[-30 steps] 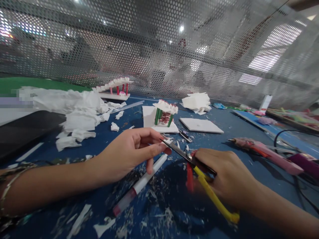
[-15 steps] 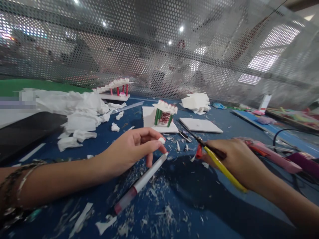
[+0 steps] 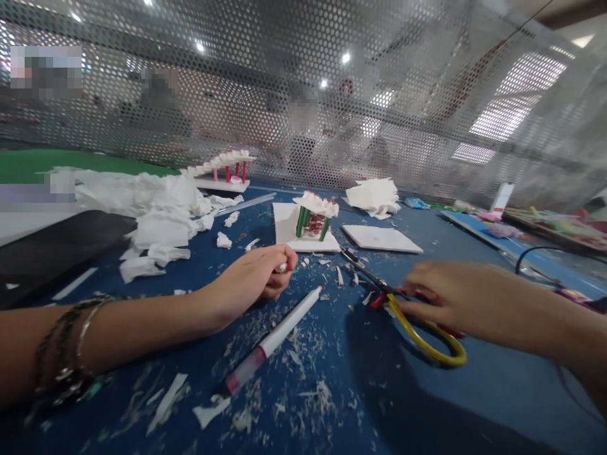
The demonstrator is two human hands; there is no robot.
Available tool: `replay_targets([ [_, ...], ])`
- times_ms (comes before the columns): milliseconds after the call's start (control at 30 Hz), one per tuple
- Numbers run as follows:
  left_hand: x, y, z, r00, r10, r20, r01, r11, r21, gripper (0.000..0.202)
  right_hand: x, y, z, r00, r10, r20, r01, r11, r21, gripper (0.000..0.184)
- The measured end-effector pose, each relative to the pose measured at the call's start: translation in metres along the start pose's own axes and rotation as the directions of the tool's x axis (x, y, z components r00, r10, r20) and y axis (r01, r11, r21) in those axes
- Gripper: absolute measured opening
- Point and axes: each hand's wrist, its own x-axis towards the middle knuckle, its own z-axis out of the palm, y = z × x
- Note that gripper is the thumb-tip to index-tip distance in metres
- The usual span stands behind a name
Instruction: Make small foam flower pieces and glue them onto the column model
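Observation:
My left hand is closed around a small crumpled white piece, most of it hidden by the fingers. A white marker pen with a pink-red end lies aslant on the table just below that hand. On the right, scissors with yellow and red handles rest on the table, blades toward the far left. My right hand is over their handles, thumb and fingers apart; whether it still touches them I cannot tell. Beyond both hands, a small model with green posts and a white top stands on a white board.
Crumpled white paper and a black flat object are on the left. A stair model with red posts stands at the back. Another white board lies right of centre. Paper scraps litter the blue table before a perforated screen.
My left hand has drawn back leftward and its fingers have closed over the white piece. The scissors have gone from my right hand's grip to flat on the table, and that hand's fingers have loosened.

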Motion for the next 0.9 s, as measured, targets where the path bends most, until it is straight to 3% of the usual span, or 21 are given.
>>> replay_targets([
  [33,0.000,0.000,0.001,1.000,-0.013,-0.008,0.013,1.000,0.007,0.017,0.004,-0.006,-0.004,0.997,-0.006,0.074,0.010,0.998,-0.055,0.031],
  [133,0.000,0.002,0.003,0.999,-0.037,-0.030,0.038,0.998,0.044,0.020,0.019,-0.033,-0.010,0.979,-0.185,0.091,0.188,0.982,-0.032,0.018],
  [233,-0.001,0.003,0.004,0.999,-0.022,-0.032,0.025,0.995,0.095,0.023,0.032,-0.058,0.000,0.901,-0.425,0.089,0.426,0.905,0.002,0.017],
  [400,-0.001,0.003,0.002,0.998,-0.022,-0.059,0.027,0.996,0.080,0.018,0.042,-0.073,0.027,0.801,-0.593,0.083,0.599,0.787,-0.148,0.019],
  [600,0.001,0.002,0.001,0.997,-0.030,-0.073,0.032,0.999,0.015,0.015,0.045,-0.070,0.024,0.773,-0.634,-0.017,0.594,0.733,-0.331,0.019],
  [733,0.003,-0.001,0.000,0.997,-0.030,-0.075,0.029,0.999,-0.019,0.013,0.037,-0.052,0.020,0.794,-0.585,-0.165,0.491,0.777,-0.394,0.023],
  [800,0.002,-0.002,0.000,0.996,-0.019,-0.082,0.018,1.000,-0.016,0.012,0.032,-0.042,0.021,0.813,-0.521,-0.259,0.437,0.841,-0.318,0.024],
  [900,0.000,-0.002,0.000,0.998,0.035,-0.049,-0.032,0.998,0.052,0.015,0.023,-0.036,0.022,0.841,-0.356,-0.407,0.407,0.912,0.045,0.015],
])
